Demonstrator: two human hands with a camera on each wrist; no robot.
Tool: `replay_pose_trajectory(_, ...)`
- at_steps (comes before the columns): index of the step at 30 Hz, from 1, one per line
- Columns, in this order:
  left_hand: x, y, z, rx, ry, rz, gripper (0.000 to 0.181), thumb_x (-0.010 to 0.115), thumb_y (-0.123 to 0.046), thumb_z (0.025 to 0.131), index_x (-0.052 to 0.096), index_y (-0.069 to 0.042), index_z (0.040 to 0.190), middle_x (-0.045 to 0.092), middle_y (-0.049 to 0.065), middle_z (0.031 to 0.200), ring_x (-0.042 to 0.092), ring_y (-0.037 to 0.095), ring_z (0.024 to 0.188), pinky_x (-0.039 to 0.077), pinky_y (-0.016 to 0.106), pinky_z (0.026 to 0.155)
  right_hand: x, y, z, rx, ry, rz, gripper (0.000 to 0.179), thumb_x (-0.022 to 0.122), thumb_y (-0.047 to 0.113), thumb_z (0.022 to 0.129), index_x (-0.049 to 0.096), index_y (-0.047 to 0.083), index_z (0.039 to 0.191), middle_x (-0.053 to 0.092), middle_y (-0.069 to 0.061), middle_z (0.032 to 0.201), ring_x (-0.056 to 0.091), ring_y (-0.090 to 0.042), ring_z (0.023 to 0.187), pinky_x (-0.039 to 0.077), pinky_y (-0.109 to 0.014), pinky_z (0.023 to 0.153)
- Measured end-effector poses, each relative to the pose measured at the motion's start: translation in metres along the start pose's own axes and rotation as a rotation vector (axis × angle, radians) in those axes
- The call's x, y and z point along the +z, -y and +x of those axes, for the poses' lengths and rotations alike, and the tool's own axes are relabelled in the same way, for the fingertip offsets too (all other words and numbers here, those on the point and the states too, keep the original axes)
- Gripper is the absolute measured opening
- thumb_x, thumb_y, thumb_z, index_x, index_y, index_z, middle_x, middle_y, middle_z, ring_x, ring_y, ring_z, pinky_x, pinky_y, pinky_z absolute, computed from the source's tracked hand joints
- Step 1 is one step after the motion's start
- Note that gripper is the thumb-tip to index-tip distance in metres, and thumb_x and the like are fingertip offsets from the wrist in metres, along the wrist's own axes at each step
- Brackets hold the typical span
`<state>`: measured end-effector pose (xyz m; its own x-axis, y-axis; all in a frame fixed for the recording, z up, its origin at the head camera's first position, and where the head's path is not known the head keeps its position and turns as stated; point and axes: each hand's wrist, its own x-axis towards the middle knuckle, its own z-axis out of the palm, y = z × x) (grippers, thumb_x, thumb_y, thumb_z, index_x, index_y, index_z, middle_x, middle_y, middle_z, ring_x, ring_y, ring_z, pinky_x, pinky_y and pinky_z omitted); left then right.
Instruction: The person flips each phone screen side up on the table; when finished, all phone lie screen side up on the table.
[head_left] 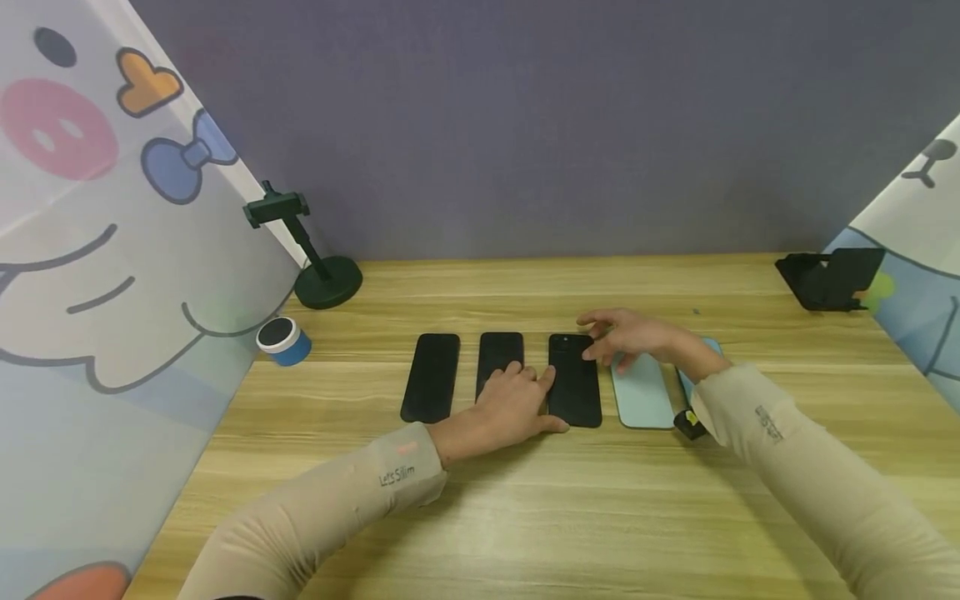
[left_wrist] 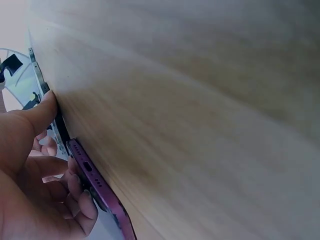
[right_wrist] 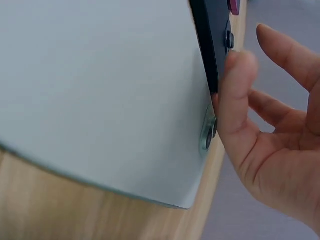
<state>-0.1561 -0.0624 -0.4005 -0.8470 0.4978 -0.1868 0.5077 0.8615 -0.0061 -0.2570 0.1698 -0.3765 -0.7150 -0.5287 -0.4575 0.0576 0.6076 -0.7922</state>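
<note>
Phones lie in a row on the table. My left hand point(head_left: 513, 404) spreads over the second phone point(head_left: 498, 348), whose edge point(left_wrist: 102, 187) looks purple in the left wrist view. Its thumb and index finger touch the lower left edges of the black phone point(head_left: 576, 392) in the middle. At that phone's upper right, my right hand point(head_left: 630, 332) hovers with fingers apart, thumb tip right at its edge in the right wrist view. Beneath the right hand lies a pale green phone point(head_left: 645, 398), camera bump point(right_wrist: 207, 135) facing up. Another black phone point(head_left: 431, 377) lies far left.
Right of the row, partly behind the right sleeve, are a light blue phone point(head_left: 711, 343) and a small black item point(head_left: 688, 423) with yellow on it. A dark green stand point(head_left: 328, 282) and a blue-white jar point(head_left: 285, 342) stand left. A black holder point(head_left: 828, 279) sits back right.
</note>
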Motion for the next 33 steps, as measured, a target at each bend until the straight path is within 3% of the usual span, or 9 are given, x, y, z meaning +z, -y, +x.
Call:
replay_pose_trajectory(5,-0.001,-0.001,0.000,-0.002,0.003,0.010,0.088,0.051,-0.074,0.089,0.036,-0.019,0.157,0.061,0.004,0.139,0.057,0.023,0.116,0.052,0.038,0.091,-0.004,-0.003,0.005,0.035,0.018,0.083,0.067,0.068,0.020,0.096,0.034,0.009,0.153,0.045,-0.017,0.131,0.058,-0.017,0.077,0.054,-0.028,0.061)
replay_pose_trajectory(9,-0.001,-0.001,0.000,0.003,0.002,0.020,0.088,0.051,-0.074,0.089,0.037,-0.019,0.157,0.060,0.004,0.141,0.057,0.023,0.117,0.052,0.039,0.092,-0.005,-0.001,0.006,0.037,0.016,0.060,0.066,0.068,0.019,0.095,0.036,0.008,0.152,0.045,-0.018,0.131,0.058,-0.016,0.074,0.053,-0.028,0.058)
replay_pose_trajectory(17,-0.002,-0.001,0.001,0.000,0.010,0.034,0.088,0.050,-0.075,0.089,0.037,-0.021,0.157,0.060,0.004,0.141,0.058,0.023,0.117,0.053,0.038,0.090,-0.006,0.005,0.009,0.045,0.027,0.006,0.064,0.066,0.019,0.096,0.036,0.004,0.151,0.044,-0.023,0.143,0.056,-0.016,0.070,0.050,-0.029,0.056)
replay_pose_trajectory(26,-0.002,-0.001,0.001,0.001,0.035,0.030,0.089,0.050,-0.075,0.088,0.033,-0.022,0.158,0.059,0.004,0.143,0.057,0.023,0.118,0.053,0.038,0.090,-0.009,-0.002,0.015,0.075,0.046,0.098,0.056,0.064,0.018,0.097,0.041,0.005,0.147,0.029,-0.020,0.162,0.048,-0.010,0.060,0.047,-0.026,0.056)
replay_pose_trajectory(30,-0.004,0.001,0.000,0.002,0.054,0.026,0.090,0.051,-0.076,0.087,0.033,-0.025,0.158,0.059,0.003,0.143,0.057,0.023,0.120,0.053,0.038,0.092,-0.012,-0.005,0.014,0.067,0.043,0.132,0.053,0.064,0.017,0.098,0.044,0.007,0.147,0.055,-0.018,0.132,0.047,-0.010,0.060,0.047,-0.026,0.058)
replay_pose_trajectory(33,-0.007,0.003,0.000,0.002,0.065,0.016,0.090,0.052,-0.076,0.086,0.033,-0.026,0.158,0.058,0.003,0.143,0.056,0.023,0.123,0.052,0.039,0.093,-0.013,-0.006,0.012,0.057,0.042,0.155,0.051,0.063,0.016,0.099,0.046,0.009,0.146,0.056,-0.007,0.099,0.046,-0.011,0.060,0.047,-0.026,0.057)
